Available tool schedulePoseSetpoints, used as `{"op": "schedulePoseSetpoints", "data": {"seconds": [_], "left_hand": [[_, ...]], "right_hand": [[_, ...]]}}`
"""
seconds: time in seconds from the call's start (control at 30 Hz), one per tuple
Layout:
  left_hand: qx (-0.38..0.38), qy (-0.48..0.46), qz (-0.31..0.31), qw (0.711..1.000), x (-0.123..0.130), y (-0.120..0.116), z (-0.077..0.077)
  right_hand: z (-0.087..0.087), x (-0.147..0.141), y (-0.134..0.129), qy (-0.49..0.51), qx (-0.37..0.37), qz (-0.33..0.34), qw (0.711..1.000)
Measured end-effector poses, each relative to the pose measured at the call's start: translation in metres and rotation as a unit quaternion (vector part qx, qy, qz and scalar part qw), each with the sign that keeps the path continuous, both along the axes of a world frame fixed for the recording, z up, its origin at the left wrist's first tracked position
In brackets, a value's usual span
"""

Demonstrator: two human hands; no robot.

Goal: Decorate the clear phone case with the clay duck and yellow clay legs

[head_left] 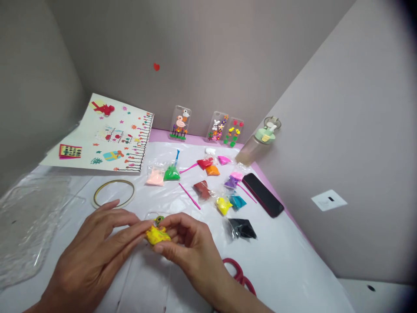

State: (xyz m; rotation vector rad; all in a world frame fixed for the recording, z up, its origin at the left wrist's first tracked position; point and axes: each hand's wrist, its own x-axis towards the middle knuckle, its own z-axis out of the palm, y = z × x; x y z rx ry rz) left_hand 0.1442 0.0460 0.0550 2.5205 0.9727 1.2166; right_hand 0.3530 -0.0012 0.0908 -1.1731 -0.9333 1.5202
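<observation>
A small yellow lump [157,235] with a green, ringed piece at its top is between my two hands, low in the middle of the head view. My right hand [192,248] pinches it between thumb and fingers from the right. From the left, my left hand [94,252] touches it with its fingertips, the fingers stretched out. Under the hands lies a clear flat sheet or case, partly hidden. Several bags of coloured clay lie beyond, among them a yellow one [223,205], a brown one [202,190] and a green one [171,172].
Red scissors [239,271] lie beside my right forearm. A phone [263,194] and a bottle [257,143] stand or lie at the right. A tape roll [95,198], a decorated sheet [81,130] and clear plastic [29,230] are left. Decorated cases [180,123] lean on the wall.
</observation>
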Motion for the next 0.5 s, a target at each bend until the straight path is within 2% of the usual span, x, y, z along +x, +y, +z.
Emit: {"op": "schedulePoseSetpoints", "data": {"seconds": [0.13,0.3,0.4,0.5], "left_hand": [[0.029,0.008,0.016,0.999,0.005,-0.004,0.005],[0.051,0.041,0.011,0.998,0.011,-0.006,0.011],[0.048,0.071,0.015,0.996,0.013,-0.009,0.014],[0.028,0.075,0.031,0.996,0.017,-0.013,0.016]], "right_hand": [[-0.001,0.001,-0.001,-0.102,0.072,-0.012,0.992],[-0.003,0.001,-0.004,-0.200,0.167,-0.018,0.965],[-0.004,0.000,-0.005,-0.227,0.174,-0.018,0.958],[-0.004,-0.002,-0.005,-0.201,0.157,-0.013,0.967]]}}
